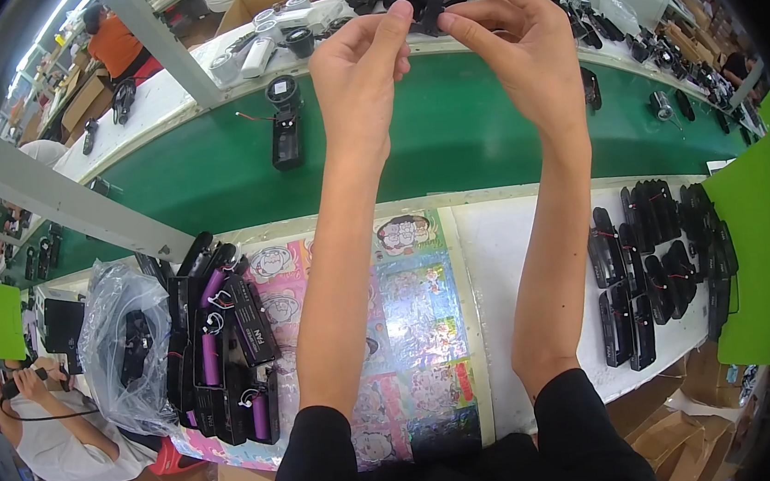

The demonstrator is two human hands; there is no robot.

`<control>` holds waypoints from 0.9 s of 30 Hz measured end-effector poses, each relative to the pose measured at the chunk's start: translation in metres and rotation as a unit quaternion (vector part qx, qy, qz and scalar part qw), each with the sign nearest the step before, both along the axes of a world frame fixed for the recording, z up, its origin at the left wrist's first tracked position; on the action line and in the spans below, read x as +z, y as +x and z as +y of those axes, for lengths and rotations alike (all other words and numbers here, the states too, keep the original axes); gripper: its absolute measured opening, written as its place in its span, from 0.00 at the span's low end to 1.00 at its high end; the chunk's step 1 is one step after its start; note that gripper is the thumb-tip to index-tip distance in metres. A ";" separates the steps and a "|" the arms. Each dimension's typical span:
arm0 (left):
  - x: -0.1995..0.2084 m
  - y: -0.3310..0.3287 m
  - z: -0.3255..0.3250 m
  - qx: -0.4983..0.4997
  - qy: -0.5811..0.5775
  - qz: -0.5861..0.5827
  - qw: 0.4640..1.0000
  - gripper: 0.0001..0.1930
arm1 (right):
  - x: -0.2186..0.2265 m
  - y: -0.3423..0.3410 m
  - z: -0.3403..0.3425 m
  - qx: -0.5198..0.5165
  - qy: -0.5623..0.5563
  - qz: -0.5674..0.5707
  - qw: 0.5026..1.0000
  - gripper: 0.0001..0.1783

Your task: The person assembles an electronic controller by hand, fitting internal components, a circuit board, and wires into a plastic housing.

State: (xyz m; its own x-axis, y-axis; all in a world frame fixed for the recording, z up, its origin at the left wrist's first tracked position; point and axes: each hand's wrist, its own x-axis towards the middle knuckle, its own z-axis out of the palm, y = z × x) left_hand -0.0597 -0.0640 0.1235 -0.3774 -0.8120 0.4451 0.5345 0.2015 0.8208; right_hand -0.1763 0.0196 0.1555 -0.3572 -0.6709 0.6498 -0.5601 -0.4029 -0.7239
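Both my arms reach out over the green conveyor belt [430,134]. Between my hands is a small black plastic part [426,6], held up at the far side in front of a heap of similar black parts. My left hand [359,81] pinches its left end with the thumb on top. The right end is gripped between thumb and fingers of my right hand [520,51]. On the belt left of my left forearm lies a black device [286,139] with a round head and a loose red wire.
Black housings with purple battery cells [219,349] are piled at left beside a clear plastic bag [122,349]. Rows of black housings [626,291] lie at right. White and black round-headed devices [260,53] stand on the far shelf. A co-worker [59,420] sits at far left.
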 end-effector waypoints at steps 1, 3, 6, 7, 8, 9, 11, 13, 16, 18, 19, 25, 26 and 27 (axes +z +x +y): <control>0.000 0.000 0.000 0.000 0.000 0.000 1.000 0.13 | 0.000 0.000 0.000 -0.005 -0.006 -0.002 1.000 0.17; 0.000 0.000 0.000 0.007 -0.018 -0.016 1.000 0.14 | 0.000 0.001 0.000 -0.008 -0.015 -0.005 1.000 0.17; 0.000 0.001 0.001 0.010 -0.032 -0.026 0.999 0.14 | 0.000 0.001 0.000 -0.007 -0.026 -0.008 1.000 0.17; 0.000 0.001 0.001 0.009 -0.032 -0.026 0.999 0.14 | 0.000 0.000 0.000 -0.002 -0.029 -0.009 1.000 0.17; 0.000 0.001 0.001 0.009 -0.032 -0.026 0.999 0.14 | -0.001 0.001 0.001 -0.003 -0.028 -0.009 1.000 0.17; 0.000 0.000 0.001 0.009 -0.032 -0.026 0.999 0.14 | 0.000 0.001 0.001 -0.007 -0.028 -0.010 1.000 0.17; 0.000 -0.001 0.003 0.008 -0.028 -0.025 0.999 0.14 | 0.000 0.000 0.002 -0.013 -0.026 -0.011 1.000 0.16; -0.001 -0.005 0.003 -0.002 -0.024 -0.022 0.999 0.13 | -0.001 -0.005 0.004 -0.018 -0.032 -0.005 0.999 0.16; -0.003 -0.005 0.001 0.000 -0.017 -0.011 1.000 0.11 | 0.000 -0.003 0.001 -0.021 -0.036 -0.002 0.999 0.15; -0.002 0.002 -0.003 0.013 -0.019 -0.022 1.000 0.10 | 0.005 0.005 0.002 0.020 0.013 -0.084 0.996 0.16; -0.002 0.001 -0.003 0.012 -0.035 -0.024 0.999 0.09 | 0.005 0.006 0.001 0.010 -0.016 -0.084 0.996 0.12; 0.000 -0.003 -0.001 0.004 -0.017 -0.004 1.000 0.12 | 0.006 0.002 0.004 -0.007 -0.012 -0.066 0.998 0.12; 0.000 -0.003 -0.001 0.009 -0.016 -0.003 1.000 0.12 | 0.007 0.002 0.004 -0.009 -0.011 -0.065 0.998 0.12; -0.001 -0.003 -0.001 0.008 -0.015 -0.002 1.000 0.12 | 0.007 0.003 0.005 0.000 -0.003 -0.073 0.997 0.12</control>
State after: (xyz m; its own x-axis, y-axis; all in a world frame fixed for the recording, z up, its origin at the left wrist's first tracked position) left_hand -0.0628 -0.0652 0.1228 -0.3673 -0.8040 0.4676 0.5273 0.2341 0.8168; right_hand -0.1735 0.0248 0.1628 -0.4488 -0.6673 0.5945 -0.4487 -0.4071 -0.7956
